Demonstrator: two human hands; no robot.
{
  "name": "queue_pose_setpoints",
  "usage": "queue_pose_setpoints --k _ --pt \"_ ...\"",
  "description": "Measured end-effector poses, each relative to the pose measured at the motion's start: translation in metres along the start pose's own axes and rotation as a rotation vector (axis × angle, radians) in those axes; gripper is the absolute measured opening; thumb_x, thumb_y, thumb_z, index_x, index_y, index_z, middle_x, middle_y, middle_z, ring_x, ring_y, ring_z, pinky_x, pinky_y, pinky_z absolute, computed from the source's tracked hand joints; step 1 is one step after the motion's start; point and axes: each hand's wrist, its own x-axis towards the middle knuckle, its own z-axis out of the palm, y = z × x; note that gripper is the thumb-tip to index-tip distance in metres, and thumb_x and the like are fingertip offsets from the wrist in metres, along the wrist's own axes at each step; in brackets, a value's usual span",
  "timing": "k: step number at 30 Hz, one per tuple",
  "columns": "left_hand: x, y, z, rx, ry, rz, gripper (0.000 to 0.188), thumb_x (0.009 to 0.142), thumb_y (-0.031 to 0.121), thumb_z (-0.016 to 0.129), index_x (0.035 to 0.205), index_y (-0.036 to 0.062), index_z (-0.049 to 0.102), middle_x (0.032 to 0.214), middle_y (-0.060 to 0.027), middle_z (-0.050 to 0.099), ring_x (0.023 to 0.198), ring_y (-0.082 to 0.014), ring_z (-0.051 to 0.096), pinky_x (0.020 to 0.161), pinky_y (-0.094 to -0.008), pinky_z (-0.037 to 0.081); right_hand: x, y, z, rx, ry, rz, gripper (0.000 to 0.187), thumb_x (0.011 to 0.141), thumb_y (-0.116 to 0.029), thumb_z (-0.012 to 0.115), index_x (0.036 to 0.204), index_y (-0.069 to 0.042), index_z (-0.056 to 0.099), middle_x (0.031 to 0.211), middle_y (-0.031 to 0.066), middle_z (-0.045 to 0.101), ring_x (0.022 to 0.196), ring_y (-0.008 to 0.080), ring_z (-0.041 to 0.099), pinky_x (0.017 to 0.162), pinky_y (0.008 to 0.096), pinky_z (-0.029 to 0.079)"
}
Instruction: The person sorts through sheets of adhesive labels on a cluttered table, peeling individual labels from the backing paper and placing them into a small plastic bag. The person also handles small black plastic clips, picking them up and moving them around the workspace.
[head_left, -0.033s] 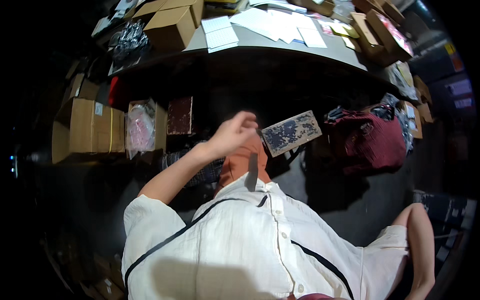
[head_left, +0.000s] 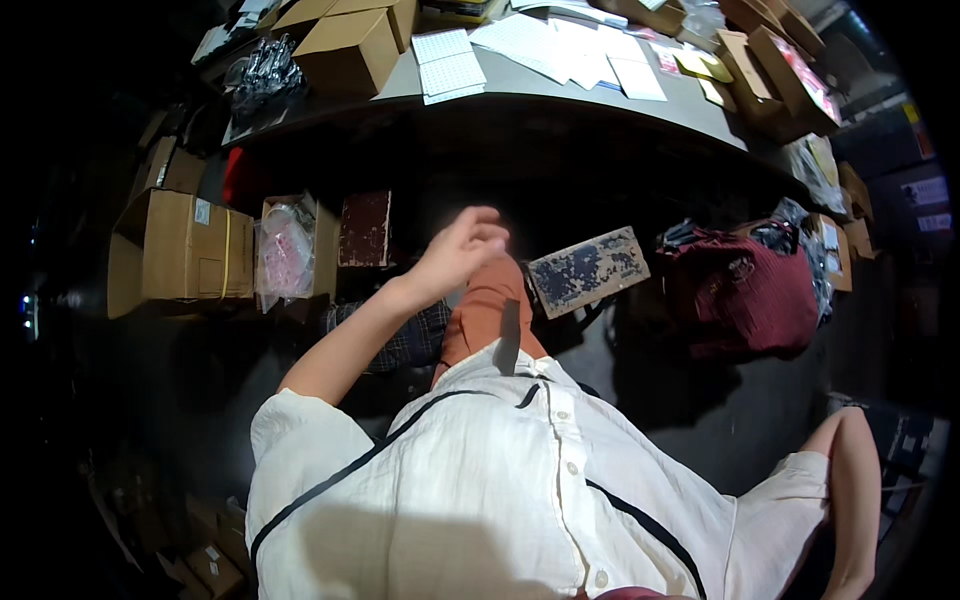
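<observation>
Seemingly between grips, the bare left hand [head_left: 466, 248] hangs loosely curled and apparently empty mid-frame, left of the worn blue-and-cream rectangular stool [head_left: 590, 271], any hold needing a reach, while the right hand's grip is out of view.

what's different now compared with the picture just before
The left hand has shifted slightly forward and to the left, and the whole view has turned a touch. Its grip shows nothing taken or let go. The scuffed dark-and-pale panel, maroon cloth, open cardboard box and papers look unmoved.
</observation>
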Motion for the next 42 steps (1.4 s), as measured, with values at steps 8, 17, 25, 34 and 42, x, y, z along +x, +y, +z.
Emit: queue_pose_setpoints --k 8,17,25,34,42 --pt "0.179 -0.004 -0.082 0.019 0.097 0.029 0.038 0.099 0.015 0.063 0.133 0.0009 0.056 0.128 -0.0098 0.062 0.111 -0.0170 0.064 0.094 -0.0290 0.050 -0.111 0.182 -0.020 -0.008 0.231 0.234 0.049 0.093 -0.028 0.069 0.133 -0.003 0.058 0.138 0.0157 0.055 0.128 0.0314 0.053 0.109 0.0440 0.044" --pt "0.343 0.012 -0.159 0.966 0.160 0.439 0.050 0.090 0.012 0.061 0.138 0.0024 0.052 0.148 -0.0173 0.049 0.135 -0.0340 0.047 0.115 -0.0497 0.027 -0.299 0.602 0.171 -0.042 0.667 1.508 0.054 0.093 -0.034 0.073 0.136 -0.006 0.057 0.140 0.0155 0.056 0.131 0.0304 0.053 0.110 0.0427 0.041" --pt "0.393 -0.004 -0.196 1.216 0.098 0.415 0.073 0.088 0.023 0.065 0.150 -0.0054 0.036 0.154 -0.0236 0.037 0.144 -0.0348 0.034 0.115 -0.0563 0.022 -0.288 0.723 0.230 -0.314 0.171 1.799 0.100 0.068 -0.042 0.088 0.146 -0.001 0.039 0.131 0.0215 0.052 0.124 0.0383 0.047 0.109 0.0517 0.032" --pt "0.420 -0.004 -0.204 1.024 0.140 0.381 0.053 0.086 0.018 0.066 0.133 -0.0028 0.054 0.150 -0.0228 0.039 0.143 -0.0357 0.033 0.116 -0.0553 0.019 -0.361 0.713 0.218 -0.132 0.673 1.772 0.029 0.080 -0.005 0.072 0.108 -0.001 0.069 0.091 0.0152 0.063 0.083 0.0372 0.060 0.081 0.0435 0.049" --pt "0.478 0.011 -0.208 1.245 0.565 0.090 0.073 0.087 0.039 0.072 0.139 -0.0055 0.047 0.133 -0.0205 0.054 0.120 -0.0356 0.047 0.102 -0.0494 0.032 -0.429 0.689 0.195 0.711 1.877 1.541 0.016 0.098 -0.008 0.063 0.111 -0.002 0.068 0.108 0.0021 0.069 0.099 0.0093 0.062 0.088 0.0242 0.048"
